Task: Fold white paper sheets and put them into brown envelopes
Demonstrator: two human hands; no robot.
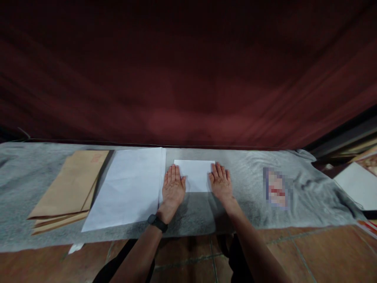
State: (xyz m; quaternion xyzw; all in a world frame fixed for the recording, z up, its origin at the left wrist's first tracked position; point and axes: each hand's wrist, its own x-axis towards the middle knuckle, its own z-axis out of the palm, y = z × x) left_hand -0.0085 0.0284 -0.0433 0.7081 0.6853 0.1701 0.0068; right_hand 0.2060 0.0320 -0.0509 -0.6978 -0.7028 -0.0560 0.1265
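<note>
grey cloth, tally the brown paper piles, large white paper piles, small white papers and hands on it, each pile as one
Brown paper pile: 1
Large white paper pile: 1
Small white paper: 1
Left hand and right hand: 2
Total: 5

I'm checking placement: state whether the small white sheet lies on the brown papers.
No, the small white sheet lies on the grey cloth, apart from the brown papers.

Your small sheet of paper (196, 176) is white, your cloth (247, 200) grey. From the sheet, the curtain (188, 86) at 12 o'clock is dark red; the envelopes (67, 184) at 9 are brown with red marks.
</note>
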